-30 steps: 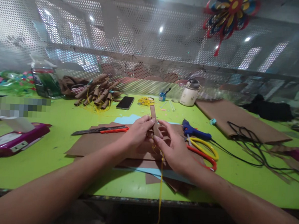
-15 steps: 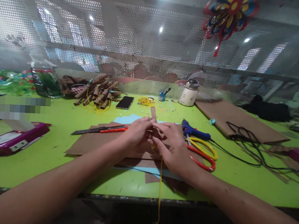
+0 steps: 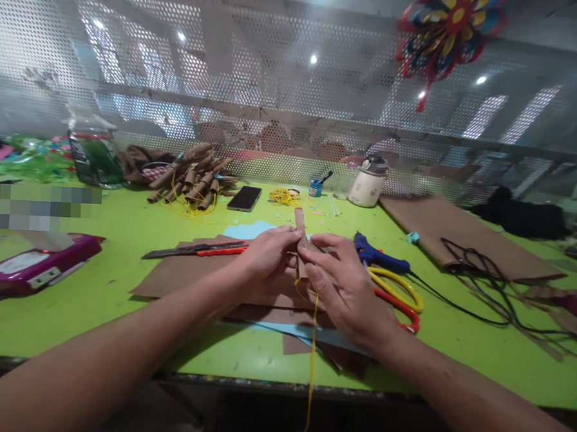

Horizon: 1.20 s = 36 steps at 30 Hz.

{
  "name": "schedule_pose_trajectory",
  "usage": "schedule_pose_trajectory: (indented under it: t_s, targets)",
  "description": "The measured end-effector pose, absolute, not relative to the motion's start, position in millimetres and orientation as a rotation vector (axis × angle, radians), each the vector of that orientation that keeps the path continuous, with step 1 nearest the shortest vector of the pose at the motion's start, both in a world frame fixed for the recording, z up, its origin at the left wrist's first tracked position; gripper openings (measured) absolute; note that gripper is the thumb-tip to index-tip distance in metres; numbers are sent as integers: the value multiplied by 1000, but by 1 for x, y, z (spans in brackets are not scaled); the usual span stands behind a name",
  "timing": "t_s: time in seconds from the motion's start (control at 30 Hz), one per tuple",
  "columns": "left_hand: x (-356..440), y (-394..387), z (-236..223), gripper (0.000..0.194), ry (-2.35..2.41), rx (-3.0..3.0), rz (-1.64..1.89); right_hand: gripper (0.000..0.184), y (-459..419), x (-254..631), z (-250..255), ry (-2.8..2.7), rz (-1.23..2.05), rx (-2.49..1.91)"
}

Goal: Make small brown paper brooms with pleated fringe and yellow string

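My left hand [image 3: 271,254] pinches a narrow brown paper strip [image 3: 300,222], which stands up above the fingers. From the right, my right hand [image 3: 341,277] has its fingertips closed on the lower part of that strip, the thumb just below. A yellow string [image 3: 312,359] comes out under the fingers and dangles past the table edge. Beneath both hands lie brown paper sheets [image 3: 183,278] and light blue paper [image 3: 249,229]. Scissors [image 3: 401,287] with red and yellow handles rest by my right hand, and a red-handled utility knife [image 3: 194,250] lies left of my left hand.
A blue glue gun [image 3: 380,254] with a black cord [image 3: 479,265] lies to the right. Behind are a phone [image 3: 243,198], rolled brown paper tubes [image 3: 193,182], tangled yellow string [image 3: 284,196] and a white bottle [image 3: 367,181]. At left sits a purple power strip [image 3: 44,267].
My right hand has shifted slightly right and down along the strip, its thumb moving away from the string end. More of the strip's lower part now shows. The view has shifted slightly.
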State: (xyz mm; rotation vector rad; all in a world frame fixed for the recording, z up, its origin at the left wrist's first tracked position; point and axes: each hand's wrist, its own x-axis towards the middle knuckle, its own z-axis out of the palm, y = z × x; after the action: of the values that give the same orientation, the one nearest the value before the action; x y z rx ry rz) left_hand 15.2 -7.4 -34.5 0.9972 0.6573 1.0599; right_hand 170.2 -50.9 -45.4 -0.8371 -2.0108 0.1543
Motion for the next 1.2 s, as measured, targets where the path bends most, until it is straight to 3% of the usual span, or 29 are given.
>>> schedule_pose_trajectory:
  t_s: [0.23,1.2]
  targets:
    - [15,-8,-32,8,635,955,988,24,-49,176,-38,-2190,-72,-666]
    - [7,-1,-34,12,693,912,900,49,-47,184,-40,-2411,-364,-783]
